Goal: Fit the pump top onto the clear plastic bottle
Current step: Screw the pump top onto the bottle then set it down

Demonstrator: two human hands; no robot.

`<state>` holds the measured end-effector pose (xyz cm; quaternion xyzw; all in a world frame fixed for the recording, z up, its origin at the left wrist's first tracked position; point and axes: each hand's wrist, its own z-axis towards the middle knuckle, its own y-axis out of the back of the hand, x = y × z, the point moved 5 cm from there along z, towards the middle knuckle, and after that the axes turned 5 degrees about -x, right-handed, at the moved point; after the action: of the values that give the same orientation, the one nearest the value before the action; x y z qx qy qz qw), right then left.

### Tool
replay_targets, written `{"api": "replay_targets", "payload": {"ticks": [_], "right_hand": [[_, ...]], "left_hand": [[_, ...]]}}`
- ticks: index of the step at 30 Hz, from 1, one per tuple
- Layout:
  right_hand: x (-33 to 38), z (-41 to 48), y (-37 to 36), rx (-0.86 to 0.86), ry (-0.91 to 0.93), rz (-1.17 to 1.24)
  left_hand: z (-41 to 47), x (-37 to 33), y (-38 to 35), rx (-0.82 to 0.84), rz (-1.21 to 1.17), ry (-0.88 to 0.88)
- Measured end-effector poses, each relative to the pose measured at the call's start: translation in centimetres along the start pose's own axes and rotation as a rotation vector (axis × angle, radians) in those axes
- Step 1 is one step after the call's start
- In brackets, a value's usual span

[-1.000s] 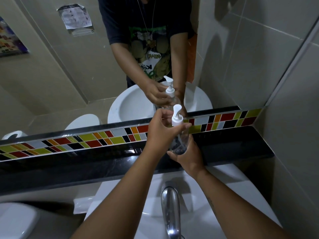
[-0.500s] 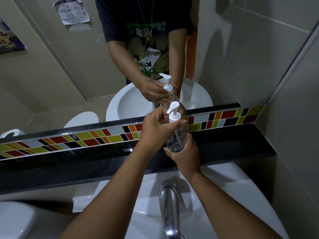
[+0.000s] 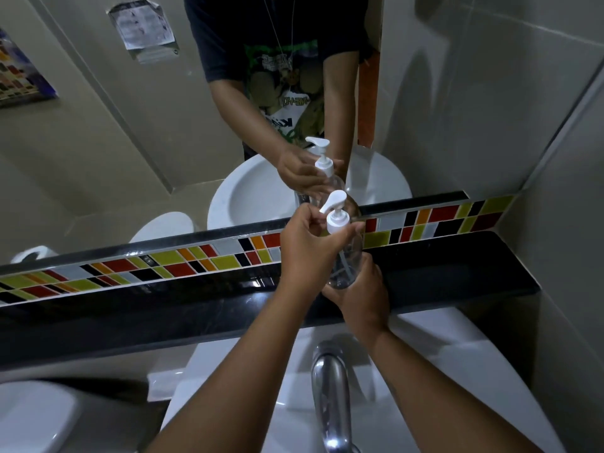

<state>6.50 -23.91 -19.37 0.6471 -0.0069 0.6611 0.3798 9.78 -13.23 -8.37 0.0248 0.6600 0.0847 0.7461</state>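
The clear plastic bottle (image 3: pixel 349 256) is held upright above the black ledge. My right hand (image 3: pixel 361 294) cups its base and lower body from below. A white pump top (image 3: pixel 336 214) sits on the bottle's neck, its nozzle pointing up and to the left, and its dip tube shows inside the bottle. My left hand (image 3: pixel 307 246) wraps around the bottle's shoulder, thumb and fingers closed around the pump's white collar. The mirror behind repeats the hands, bottle and pump.
A black ledge (image 3: pixel 457 276) runs under a strip of coloured tiles (image 3: pixel 183 261) and the mirror (image 3: pixel 130 142). Below are a white sink (image 3: pixel 425 371) with a chrome tap (image 3: pixel 330 393). A white toilet (image 3: pixel 29 416) is at the lower left. A tiled wall (image 3: pixel 568 256) closes the right side.
The pump's nozzle has turned a little between the frames while my left hand stays on the collar. Bottle and both hands have shifted slightly up in view.
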Motion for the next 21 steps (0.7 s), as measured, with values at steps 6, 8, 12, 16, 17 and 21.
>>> {"api": "replay_targets", "payload": {"ticks": [6, 8, 12, 16, 17, 21], "right_hand": [[0.1, 0.1, 0.1, -0.004, 0.013, -0.015], [0.1, 0.2, 0.1, -0.006, 0.014, -0.009], [0.3, 0.1, 0.1, 0.002, -0.008, -0.011], [0.5, 0.2, -0.2, 0.05, -0.023, -0.03], [0.4, 0.3, -0.4, 0.096, -0.04, -0.035], [0.3, 0.7, -0.2, 0.287, -0.103, 0.114]], "left_hand": [[-0.1, 0.4, 0.2, 0.046, -0.091, 0.03], [0.0, 0.3, 0.1, 0.07, -0.108, 0.026], [0.3, 0.3, 0.3, 0.096, -0.101, 0.016], [0.6, 0.1, 0.7, 0.109, -0.016, -0.019], [0.7, 0.0, 0.8, 0.11, -0.003, -0.024], [0.8, 0.1, 1.3, 0.12, 0.035, -0.019]]}}
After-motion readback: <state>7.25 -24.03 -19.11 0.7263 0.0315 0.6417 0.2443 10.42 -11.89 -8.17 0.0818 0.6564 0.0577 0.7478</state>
